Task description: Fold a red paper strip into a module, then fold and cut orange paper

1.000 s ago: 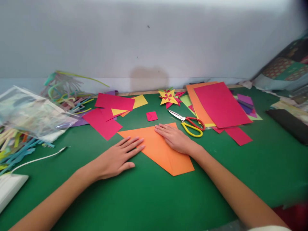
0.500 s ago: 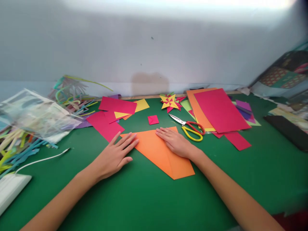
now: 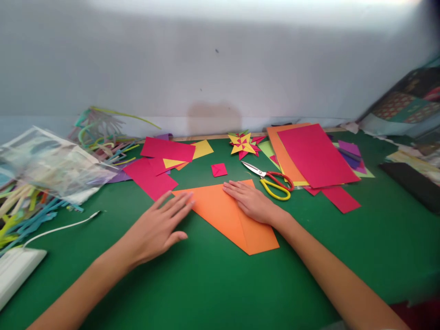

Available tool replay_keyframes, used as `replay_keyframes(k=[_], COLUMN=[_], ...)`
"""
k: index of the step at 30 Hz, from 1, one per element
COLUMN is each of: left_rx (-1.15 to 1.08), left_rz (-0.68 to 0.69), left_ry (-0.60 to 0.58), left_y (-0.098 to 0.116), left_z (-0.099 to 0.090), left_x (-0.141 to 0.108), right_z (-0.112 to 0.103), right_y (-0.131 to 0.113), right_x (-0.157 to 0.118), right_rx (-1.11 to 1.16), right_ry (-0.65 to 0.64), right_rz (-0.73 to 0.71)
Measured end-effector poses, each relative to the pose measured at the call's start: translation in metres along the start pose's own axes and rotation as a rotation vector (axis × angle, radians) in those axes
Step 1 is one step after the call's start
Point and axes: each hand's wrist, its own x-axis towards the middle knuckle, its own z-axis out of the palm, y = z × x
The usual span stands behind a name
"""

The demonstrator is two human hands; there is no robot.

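Note:
A folded sheet of orange paper [image 3: 220, 213] lies on the green tabletop [image 3: 220, 293], one long edge facing the wall and a corner pointing toward me. My right hand [image 3: 252, 201] rests flat on its right part, fingers stretched out, gripping nothing. At the paper's left corner is my left hand [image 3: 160, 229], fingers spread and thumb apart; whether its fingertips touch the paper I cannot tell. Just beyond the paper sit a small folded red square [image 3: 219, 169] and scissors [image 3: 271, 181] with one red and one yellow handle, blades partly apart.
A yellow and red folded paper star [image 3: 242, 143] stands near the wall. Red and orange sheets [image 3: 316, 156] are stacked at the right, red paper pieces [image 3: 168, 150] at the left. Paper strips, a clear plastic bag [image 3: 55, 160] and a white cabled device [image 3: 20, 270] occupy the far left.
My left hand has drawn back slightly to the left and toward me from the orange paper's corner. The right hand stays on the sheet.

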Motion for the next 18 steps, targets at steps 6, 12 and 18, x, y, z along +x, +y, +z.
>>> replay_keyframes(k=[6,12,18], left_rx=[-0.261,-0.448,-0.614], left_rz=[0.29,0.367,0.459], left_ry=[-0.087,-0.125,-0.242], left_y=[0.058,0.079,0.107], left_z=[0.001,0.015,-0.011], left_x=[0.053,0.067,0.045], right_z=[-0.002,-0.002,-0.003], right_y=[-0.003,-0.001,-0.001], right_x=[0.0,0.002,0.001], right_rx=[-0.007,-0.01,-0.01], right_ry=[-0.007,-0.011,-0.022], right_rz=[-0.002,-0.014,-0.01])
